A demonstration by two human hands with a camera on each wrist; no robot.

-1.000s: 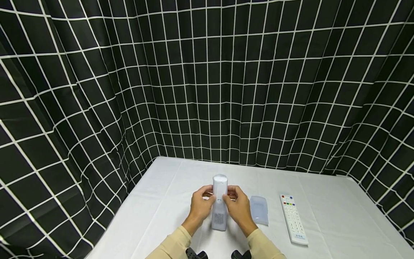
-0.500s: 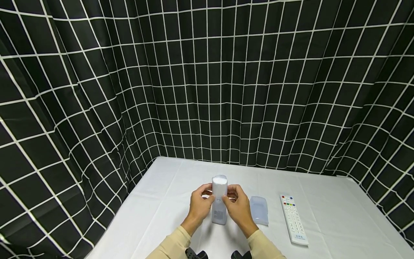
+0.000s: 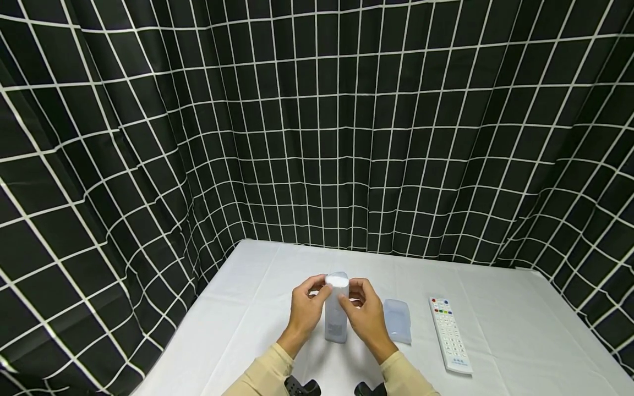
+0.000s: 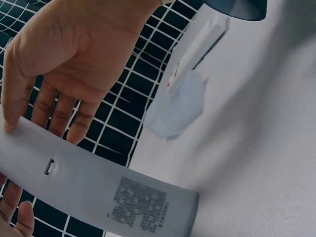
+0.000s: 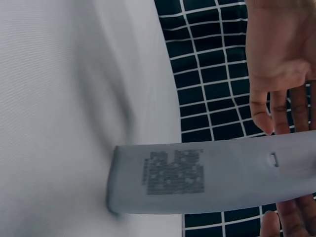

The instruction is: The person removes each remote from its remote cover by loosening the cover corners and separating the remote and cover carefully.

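A white remote control [image 3: 337, 319] stands steeply tilted above the table, its back with a printed label facing me. A translucent bluish film or sleeve seems to cover it, with a loose rim showing at the upper end. My left hand [image 3: 305, 309] grips its left side, thumb near the top end. On the other side my right hand [image 3: 365, 313] holds it, thumb on the back and fingers behind. In the left wrist view the remote's back [image 4: 84, 177] shows a small latch slot and the label; the right wrist view shows the same label [image 5: 175, 173].
Right of my right hand lies a translucent bluish plastic cover [image 3: 397, 322]. Farther right, a second white remote [image 3: 449, 335] lies buttons up. The white-covered table [image 3: 267, 275] has dark grid-patterned curtains [image 3: 297, 137] around its back and sides.
The remote's upper end has tipped toward me and its lower end has risen slightly. My left thumb has shifted up to the top end. The right hand has barely moved.
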